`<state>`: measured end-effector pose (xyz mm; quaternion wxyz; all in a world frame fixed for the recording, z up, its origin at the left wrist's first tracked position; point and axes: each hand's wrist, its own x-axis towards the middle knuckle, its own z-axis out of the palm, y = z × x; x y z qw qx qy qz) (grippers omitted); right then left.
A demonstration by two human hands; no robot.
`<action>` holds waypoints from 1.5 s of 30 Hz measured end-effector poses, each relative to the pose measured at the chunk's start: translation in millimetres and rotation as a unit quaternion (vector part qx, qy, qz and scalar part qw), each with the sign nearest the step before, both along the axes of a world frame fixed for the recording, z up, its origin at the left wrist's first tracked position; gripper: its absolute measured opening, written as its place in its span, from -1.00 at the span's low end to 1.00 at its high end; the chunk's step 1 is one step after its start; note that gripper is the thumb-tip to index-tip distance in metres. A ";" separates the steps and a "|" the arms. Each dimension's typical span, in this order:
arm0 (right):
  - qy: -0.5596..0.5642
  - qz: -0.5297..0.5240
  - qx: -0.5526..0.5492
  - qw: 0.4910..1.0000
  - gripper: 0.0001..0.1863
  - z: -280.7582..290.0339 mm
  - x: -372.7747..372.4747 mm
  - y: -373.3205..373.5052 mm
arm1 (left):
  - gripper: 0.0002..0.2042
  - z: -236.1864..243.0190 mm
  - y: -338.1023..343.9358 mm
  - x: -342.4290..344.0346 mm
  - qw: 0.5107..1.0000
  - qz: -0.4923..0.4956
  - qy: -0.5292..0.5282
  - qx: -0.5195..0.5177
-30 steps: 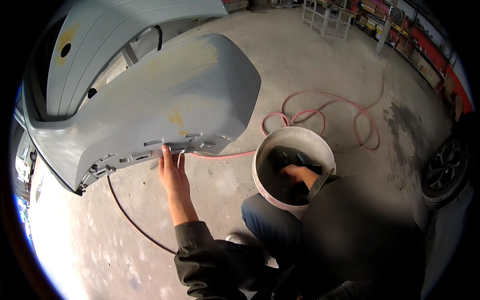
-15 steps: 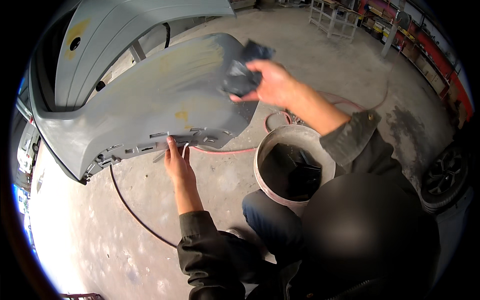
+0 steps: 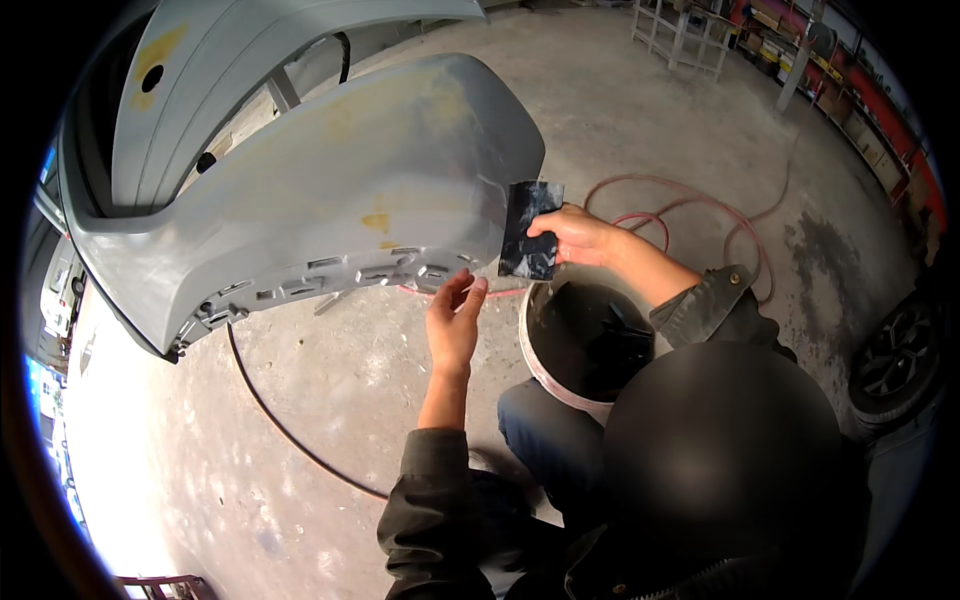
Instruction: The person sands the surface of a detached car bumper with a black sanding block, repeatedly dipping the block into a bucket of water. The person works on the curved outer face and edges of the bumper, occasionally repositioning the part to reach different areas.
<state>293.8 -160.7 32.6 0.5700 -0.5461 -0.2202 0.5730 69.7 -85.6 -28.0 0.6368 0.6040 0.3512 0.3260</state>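
A grey car bumper point(image 3: 300, 170) with yellowish patches takes up the upper left, its slotted lower edge turned toward me. My right hand point(image 3: 573, 235) grips a black sheet of sandpaper point(image 3: 530, 245), smeared with whitish residue, just off the bumper's right end. Thumb and fingers apart, my left hand point(image 3: 455, 318) is raised by the lower right edge of the bumper with nothing in it. Whether its fingertips touch that edge, I cannot tell. Below the right wrist stands a round pale bucket point(image 3: 530, 355) holding dark liquid and some black pieces.
A reddish hose point(image 3: 745, 235) lies coiled on the concrete floor to the right; a dark hose point(image 3: 262, 400) curves across the left. Farther off are a white metal frame point(image 3: 680, 40), cluttered shelves point(image 3: 850, 120) and a car wheel point(image 3: 893, 360) at far right.
My right hand has come down and right with the sandpaper, away from the bumper's surface. The left hand has let go of the lower edge and shifted right.
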 end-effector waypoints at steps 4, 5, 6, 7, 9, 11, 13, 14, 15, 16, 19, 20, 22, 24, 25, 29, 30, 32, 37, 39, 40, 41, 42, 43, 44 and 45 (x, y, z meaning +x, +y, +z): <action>0.003 -0.013 0.039 0.999 -0.76 -24.6 -12.1 -7.0 | -0.61 2.8 -7.4 26.2 0.992 -0.016 -0.015 0.123; 0.002 -0.017 0.044 0.999 -0.76 -29.8 -11.1 -9.3 | -0.72 7.2 -10.0 28.7 0.992 -0.020 0.041 0.119; 0.001 -0.018 0.051 0.999 -0.75 -33.3 -11.1 -9.3 | -0.75 7.4 -9.5 29.6 0.984 0.002 0.065 0.167; -0.051 -0.014 0.021 0.998 -0.72 -35.9 -10.6 -10.7 | -0.78 7.1 -9.3 30.1 0.973 0.024 0.089 0.214; -0.063 0.008 -0.016 0.998 -0.66 -38.0 -14.0 -18.2 | -0.88 11.9 -11.7 28.2 0.913 0.096 0.146 0.368; -0.041 0.063 -0.038 0.996 -0.48 -37.5 -18.5 -27.1 | -0.91 14.0 -11.9 27.2 0.859 0.130 0.163 0.467; 0.096 0.071 -0.033 0.992 -0.45 -40.4 -25.2 -31.5 | -0.93 12.5 -16.5 25.2 0.820 0.101 0.159 0.540; 0.153 0.067 -0.029 0.986 -0.44 -41.0 -29.3 -31.4 | -0.94 11.0 -19.2 24.2 0.809 0.058 0.145 0.566; 0.189 0.043 -0.033 0.980 -0.50 -49.3 -29.0 -29.3 | -0.93 2.0 -19.1 24.4 0.791 0.017 0.130 0.597; 0.183 -0.004 0.017 0.983 -0.57 -44.3 -37.5 -29.2 | -0.92 1.3 -20.6 23.1 0.783 -0.005 0.113 0.612; 0.162 -0.056 0.020 0.985 -0.69 -63.3 -33.7 -29.7 | -0.81 10.9 -19.4 15.3 0.844 -0.014 0.087 0.529; 0.132 -0.081 0.021 0.988 -0.71 -64.3 -33.6 -34.4 | -0.75 14.1 -17.8 12.2 0.875 0.016 0.094 0.474; -0.001 -0.131 0.058 0.990 -0.73 -46.6 -47.4 -31.8 | -0.62 13.2 6.4 -1.5 0.950 0.121 0.090 0.274; -0.211 -0.188 0.120 0.952 -0.72 -20.2 -67.4 -29.6 | -0.56 6.0 40.1 -21.1 0.952 0.264 0.078 0.134; -0.351 -0.124 0.108 0.922 -0.70 -4.1 -67.7 -21.2 | -0.51 -12.3 65.1 -35.1 0.938 0.337 0.014 0.075; -0.769 -0.123 0.419 0.467 -0.46 29.7 -65.1 37.7 | -0.38 -2.3 80.8 -51.5 0.949 0.223 -0.207 -0.083; -0.821 -0.099 0.357 0.434 -0.42 24.0 -65.1 49.9 | -0.35 4.8 79.1 -52.4 0.944 0.158 -0.274 -0.098; -0.856 -0.080 0.300 0.413 -0.37 -6.2 -61.7 73.8 | -0.31 8.0 80.8 -52.8 0.937 0.103 -0.318 -0.106; -0.805 -0.093 0.325 0.487 0.01 -14.9 -100.6 107.9 | -0.54 -2.8 89.2 -42.2 0.934 0.108 -0.324 -0.106; -0.799 -0.096 0.352 0.477 -0.04 -8.2 -136.9 129.2 | -0.64 -7.5 89.7 -41.2 0.931 0.092 -0.341 -0.091; -0.775 -0.066 0.363 0.513 -0.18 2.2 -156.5 133.3 | -0.65 -7.5 86.7 -41.9 0.931 0.102 -0.344 -0.065; -0.875 -0.061 0.254 0.409 -0.22 15.3 -176.7 135.5 | -0.63 -11.8 88.8 -50.6 0.934 0.085 -0.340 -0.072; -0.843 -0.073 0.316 0.429 -0.27 18.9 -190.2 145.6 | -0.60 -16.7 92.5 -59.6 0.937 0.066 -0.334 -0.082; -0.847 -0.080 0.329 0.410 -0.31 22.5 -191.5 146.6 | -0.54 -19.4 94.7 -59.3 0.937 0.065 -0.332 -0.090; -0.850 -0.087 0.343 0.391 -0.34 24.7 -189.0 144.2 | -0.55 -22.1 96.7 -58.0 0.943 0.057 -0.320 -0.068; -0.858 -0.090 0.357 0.359 -0.37 21.8 -178.9 146.0 | -0.56 -24.4 98.9 -59.3 0.949 0.054 -0.306 -0.046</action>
